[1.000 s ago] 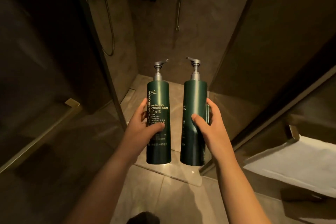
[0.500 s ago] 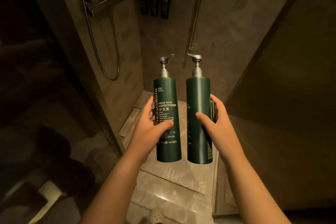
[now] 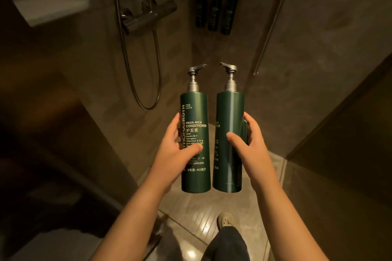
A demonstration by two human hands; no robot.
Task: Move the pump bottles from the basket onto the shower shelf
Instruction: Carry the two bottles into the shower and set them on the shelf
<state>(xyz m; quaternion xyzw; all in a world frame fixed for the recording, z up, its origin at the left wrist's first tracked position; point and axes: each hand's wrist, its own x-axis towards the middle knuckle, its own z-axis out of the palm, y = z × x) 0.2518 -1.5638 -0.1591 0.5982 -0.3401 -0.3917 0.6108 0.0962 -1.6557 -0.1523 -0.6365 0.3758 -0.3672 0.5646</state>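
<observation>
Both hands grip upright green pump bottles — left hand (image 3: 177, 150) on the conditioner bottle (image 3: 195, 144), right hand (image 3: 247, 144) on its twin (image 3: 228, 144), perhaps shampoo — nearly touching.

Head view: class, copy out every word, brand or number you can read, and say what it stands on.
On the conditioner bottle:
"THOMASROTH", running vertically
"HAIR CARE"
"MEGA-RICH CONDITIONER"
"护发素"
"with biotin B-7 complex vitamins C E & pro vitamin B5"
"443", in the bottom line
On the second pump bottle: label turned away, only fragments show, unreadable.
On the wall bottles: too blurred to read.
</observation>
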